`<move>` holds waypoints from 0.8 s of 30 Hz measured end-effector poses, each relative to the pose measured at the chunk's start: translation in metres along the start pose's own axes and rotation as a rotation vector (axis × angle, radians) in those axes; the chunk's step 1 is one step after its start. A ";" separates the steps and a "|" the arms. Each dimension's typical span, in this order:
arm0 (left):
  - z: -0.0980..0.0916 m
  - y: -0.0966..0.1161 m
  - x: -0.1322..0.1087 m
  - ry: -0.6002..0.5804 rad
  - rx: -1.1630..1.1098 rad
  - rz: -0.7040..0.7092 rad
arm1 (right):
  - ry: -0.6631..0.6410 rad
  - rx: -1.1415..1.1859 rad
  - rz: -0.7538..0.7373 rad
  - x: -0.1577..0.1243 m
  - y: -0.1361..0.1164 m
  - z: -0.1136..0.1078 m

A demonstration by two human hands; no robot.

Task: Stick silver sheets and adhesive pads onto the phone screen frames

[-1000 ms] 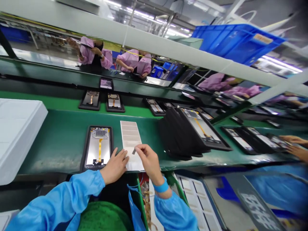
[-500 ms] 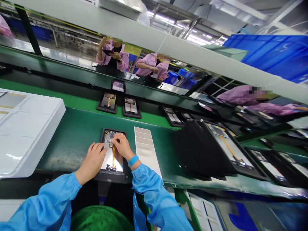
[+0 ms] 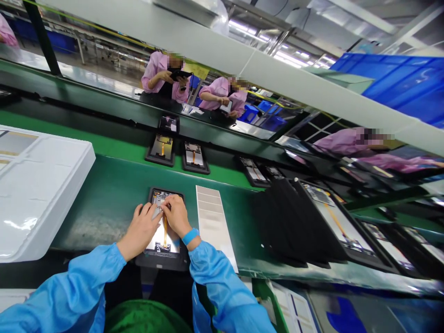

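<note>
In front of me an opened tablet [image 3: 172, 243] lies in a black holder [image 3: 166, 262] at the bench's near edge. Its circuit board is at the far end, and an orange ribbon cable [image 3: 165, 229] runs down the silver back. My right hand [image 3: 177, 215] is pinched over the board by the cable's upper end; whatever its fingertips grip is too small to make out. Across the tablet's left side rests my left hand [image 3: 140, 231], its fingers spread and the tips beside the right fingertips. A sheet of beige stickers [image 3: 212, 217] lies just right of the tablet.
A white plastic tray [image 3: 45, 199] stands on the left. Black holders [image 3: 294, 222] are stacked to the right, with another opened tablet [image 3: 333, 217] beside them. More tablets [image 3: 196, 157] sit on the green belt [image 3: 114, 145]. Co-workers in pink [image 3: 166, 76] work across the line.
My left hand has moved inward over the tablet, bringing its fingertips close to my right hand's. The right hand stays pinched at the board. The view has shifted slightly.
</note>
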State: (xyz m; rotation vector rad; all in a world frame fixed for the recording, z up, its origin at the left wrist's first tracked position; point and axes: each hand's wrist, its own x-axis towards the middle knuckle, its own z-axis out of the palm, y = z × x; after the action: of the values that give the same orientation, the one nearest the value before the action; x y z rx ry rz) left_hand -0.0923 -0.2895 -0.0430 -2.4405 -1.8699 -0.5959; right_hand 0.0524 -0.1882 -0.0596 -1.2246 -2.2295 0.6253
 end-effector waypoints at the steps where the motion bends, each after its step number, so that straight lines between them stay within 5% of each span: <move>1: -0.001 0.001 0.001 -0.003 -0.006 0.003 | 0.003 -0.019 -0.009 0.000 0.000 -0.001; 12: 0.006 0.009 0.007 -0.055 0.115 -0.043 | -0.013 -0.170 -0.023 0.015 0.006 -0.006; 16: -0.005 0.002 0.001 -0.053 0.098 0.016 | -0.016 -0.204 -0.040 0.031 0.017 -0.001; 20: -0.051 -0.017 -0.037 0.017 0.012 0.134 | -0.052 -0.150 0.015 0.035 0.016 -0.006; 22: -0.092 -0.047 -0.059 0.142 0.003 -0.094 | -0.034 -0.110 0.048 0.024 0.013 -0.015; 24: -0.141 -0.094 -0.077 0.273 0.058 -0.589 | 0.006 -0.060 0.014 0.009 0.008 -0.025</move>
State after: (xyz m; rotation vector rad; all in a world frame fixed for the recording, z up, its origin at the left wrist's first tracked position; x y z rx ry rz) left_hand -0.2374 -0.3670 0.0439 -1.6422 -2.4203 -0.8193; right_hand 0.0689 -0.1735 -0.0436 -1.2712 -2.2510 0.5638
